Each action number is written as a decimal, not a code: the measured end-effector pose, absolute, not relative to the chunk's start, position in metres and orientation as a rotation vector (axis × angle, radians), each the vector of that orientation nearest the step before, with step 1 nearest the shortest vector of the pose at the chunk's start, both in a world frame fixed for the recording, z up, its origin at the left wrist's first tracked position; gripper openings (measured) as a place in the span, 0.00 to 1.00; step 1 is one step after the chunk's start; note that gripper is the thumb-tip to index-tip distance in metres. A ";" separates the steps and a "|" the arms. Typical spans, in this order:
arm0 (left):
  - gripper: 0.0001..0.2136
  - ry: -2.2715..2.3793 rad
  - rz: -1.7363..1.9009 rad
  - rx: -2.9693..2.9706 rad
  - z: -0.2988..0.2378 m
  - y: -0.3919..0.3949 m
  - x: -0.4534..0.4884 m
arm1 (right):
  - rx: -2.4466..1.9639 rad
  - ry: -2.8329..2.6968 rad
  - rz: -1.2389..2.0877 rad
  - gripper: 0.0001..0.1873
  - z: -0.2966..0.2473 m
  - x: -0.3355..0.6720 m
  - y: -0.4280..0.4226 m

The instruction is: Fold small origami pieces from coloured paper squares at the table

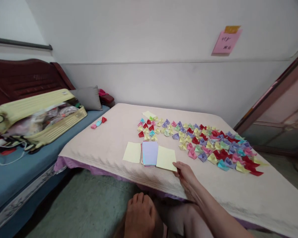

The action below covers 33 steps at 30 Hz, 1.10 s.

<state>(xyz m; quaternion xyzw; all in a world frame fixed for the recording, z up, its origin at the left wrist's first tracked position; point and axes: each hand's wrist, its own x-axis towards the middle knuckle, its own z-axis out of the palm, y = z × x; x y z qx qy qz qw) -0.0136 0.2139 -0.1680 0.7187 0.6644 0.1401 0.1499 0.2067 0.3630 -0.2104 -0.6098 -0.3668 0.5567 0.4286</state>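
Note:
My right hand (185, 172) pinches the lower right corner of a pale yellow square sheet of paper (166, 157) between thumb and fingers. Left of that sheet lies a stack of coloured paper (149, 152) with a lilac sheet on top and other colours at its edges. Another pale yellow sheet (132, 152) lies flat on the stack's left side. My left hand (140, 215) rests on my knee below the table edge, fingers draped over it and holding nothing. Many small folded paper pieces (223, 155) in red, yellow, purple, pink and blue spread across the right side.
A cream cloth (101, 142) covers the table. Three folded pieces (98, 123) sit at its far left, and another yellow sheet (149, 114) lies at the back. On the left, a bed holds an open yellow suitcase (39, 115) and a grey pillow (86, 98).

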 end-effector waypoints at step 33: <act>0.24 1.358 0.903 1.551 -0.111 0.087 -0.019 | -0.785 -0.877 1.629 0.13 -0.035 0.182 0.081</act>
